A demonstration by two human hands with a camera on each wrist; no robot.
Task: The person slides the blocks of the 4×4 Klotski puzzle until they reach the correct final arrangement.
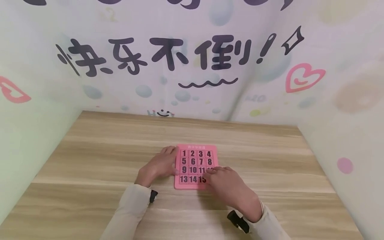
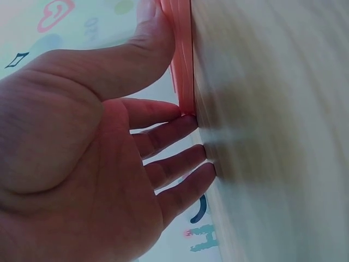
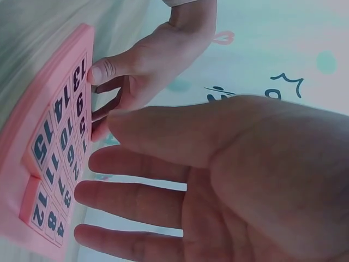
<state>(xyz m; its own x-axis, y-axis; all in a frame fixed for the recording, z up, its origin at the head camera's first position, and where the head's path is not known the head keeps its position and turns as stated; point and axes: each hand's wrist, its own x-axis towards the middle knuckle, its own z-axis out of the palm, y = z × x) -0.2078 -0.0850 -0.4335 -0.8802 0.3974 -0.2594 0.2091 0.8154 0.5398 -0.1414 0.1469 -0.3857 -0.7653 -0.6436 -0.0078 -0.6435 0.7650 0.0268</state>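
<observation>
A pink number slide puzzle lies flat on the table, its tiles reading 1 to 15 in rows. In the right wrist view, a gap shows in its corner beside tiles 15 and 12. My left hand rests along the puzzle's left side, thumb and fingertips touching the edge; the left wrist view shows the other fingertips down at the table. Over the lower right part of the puzzle, my right hand hovers with fingers extended, partly hiding tile 12 and the corner in the head view.
The wood-grain table stretches out around the puzzle. Behind it rises a white printed backdrop with dark lettering, bubbles and hearts. Pale walls close in on the left and right. A dark strap shows at my right wrist.
</observation>
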